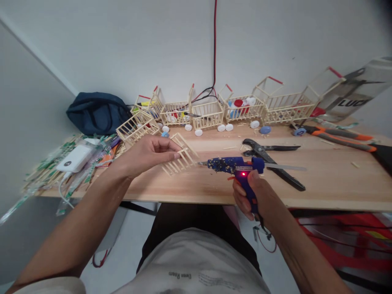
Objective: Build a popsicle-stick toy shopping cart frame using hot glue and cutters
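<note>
Your left hand pinched a stick frame; your right hand gripped a glue gun, nozzle beside it.

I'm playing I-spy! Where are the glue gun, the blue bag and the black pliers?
Glue gun [234,164], head view: on its barrel.
Blue bag [97,114], head view: on its front.
Black pliers [287,177], head view: on the lower handle.

"LUC" on container, unclear lettering on shirt

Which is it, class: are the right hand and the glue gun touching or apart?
Touching: the head view shows the right hand wrapped around the handle of the glue gun.
</note>
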Motion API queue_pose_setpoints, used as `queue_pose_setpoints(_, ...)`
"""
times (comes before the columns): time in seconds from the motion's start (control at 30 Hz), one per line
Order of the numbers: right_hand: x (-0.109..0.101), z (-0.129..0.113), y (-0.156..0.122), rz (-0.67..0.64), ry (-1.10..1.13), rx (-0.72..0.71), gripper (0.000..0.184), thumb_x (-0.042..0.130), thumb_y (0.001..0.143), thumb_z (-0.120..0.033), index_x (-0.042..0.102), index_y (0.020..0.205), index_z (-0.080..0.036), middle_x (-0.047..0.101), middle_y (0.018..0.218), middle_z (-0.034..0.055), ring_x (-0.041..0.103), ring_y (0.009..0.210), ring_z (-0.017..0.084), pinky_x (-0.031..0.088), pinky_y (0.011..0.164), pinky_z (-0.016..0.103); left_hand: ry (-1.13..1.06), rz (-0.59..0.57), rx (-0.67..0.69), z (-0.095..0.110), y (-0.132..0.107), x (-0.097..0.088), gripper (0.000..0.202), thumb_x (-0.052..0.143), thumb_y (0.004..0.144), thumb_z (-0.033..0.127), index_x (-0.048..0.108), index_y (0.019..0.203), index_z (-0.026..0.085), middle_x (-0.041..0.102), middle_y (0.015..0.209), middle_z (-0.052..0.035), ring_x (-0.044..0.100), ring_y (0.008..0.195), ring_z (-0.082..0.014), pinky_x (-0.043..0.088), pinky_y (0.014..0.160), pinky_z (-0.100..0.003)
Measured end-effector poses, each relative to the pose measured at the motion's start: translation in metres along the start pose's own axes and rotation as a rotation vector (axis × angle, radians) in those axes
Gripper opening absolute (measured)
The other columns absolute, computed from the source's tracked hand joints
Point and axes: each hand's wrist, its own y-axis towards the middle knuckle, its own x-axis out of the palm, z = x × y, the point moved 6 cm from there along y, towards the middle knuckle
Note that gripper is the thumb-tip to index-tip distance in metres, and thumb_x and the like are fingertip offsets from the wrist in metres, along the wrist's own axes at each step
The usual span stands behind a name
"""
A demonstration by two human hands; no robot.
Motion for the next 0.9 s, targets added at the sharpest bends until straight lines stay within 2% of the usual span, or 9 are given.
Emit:
queue_pose_setpoints(0.23, 0.001, 0.006, 0.004, -0.022, 0.036, -0.037, 0.055, 0.036, 0.090, -0.068, 0.045, 0.062, -0.020, 0.043, 0.042, -0.0040, 0.037, 0.032, 0.008, 0.025, 0.034, 0.022, 0.023, -0.007, -0.002, -0.001, 0.000, -0.001, 0.024, 0.077, 0.073, 0.034, 0.076, 0.088, 0.016, 0.075, 0.079, -0.0024, 0.065, 0.067, -0.0098, 0.050, 0.063, -0.017)
queue_pose_setpoints(0.47, 0.004, -0.004, 0.000, -0.003, 0.009, -0.007, 0.055, 0.041, 0.088, -0.068, 0.047, 0.059, -0.022, 0.045, 0.042, -0.0023, 0.040, 0.033, 0.009, 0.028, 0.036, 0.024, 0.058, 0.005, -0.009, 0.001, 0.000, 0.000, 0.027, 0.077, 0.071, 0.036, 0.076, 0.089, 0.016, 0.075, 0.081, -0.0037, 0.066, 0.068, -0.0123, 0.052, 0.064, -0.020)
queue_pose_setpoints(0.63, 0.005, -0.007, -0.002, 0.007, -0.023, -0.039, 0.057, 0.039, 0.087, -0.070, 0.046, 0.060, -0.021, 0.045, 0.042, -0.0027, 0.039, 0.032, 0.009, 0.027, 0.036, 0.024, 0.050, -0.001, -0.008, 0.000, 0.001, 0.000, 0.027, 0.077, 0.072, 0.036, 0.076, 0.089, 0.015, 0.075, 0.081, -0.0040, 0.066, 0.068, -0.0118, 0.051, 0.064, -0.020)
queue_pose_setpoints(0.77, 0.005, -0.003, -0.001, -0.025, 0.007, -0.015, 0.057, 0.039, 0.087, -0.071, 0.045, 0.061, -0.021, 0.043, 0.042, -0.0031, 0.038, 0.033, 0.009, 0.026, 0.037, 0.024, 0.048, 0.001, -0.002, -0.001, 0.001, 0.000, 0.024, 0.076, 0.073, 0.035, 0.076, 0.087, 0.016, 0.074, 0.080, -0.0032, 0.065, 0.067, -0.0107, 0.051, 0.064, -0.019)
queue_pose_setpoints(0.9, 0.004, -0.005, -0.003, -0.093, 0.056, 0.033, 0.063, 0.038, 0.080, -0.081, 0.047, 0.065, -0.020, 0.042, 0.045, -0.0045, 0.036, 0.033, 0.008, 0.026, 0.034, 0.022, 0.041, 0.009, 0.000, -0.001, 0.000, -0.001, 0.024, 0.076, 0.073, 0.035, 0.075, 0.087, 0.016, 0.074, 0.080, -0.0029, 0.065, 0.068, -0.0104, 0.050, 0.064, -0.019)
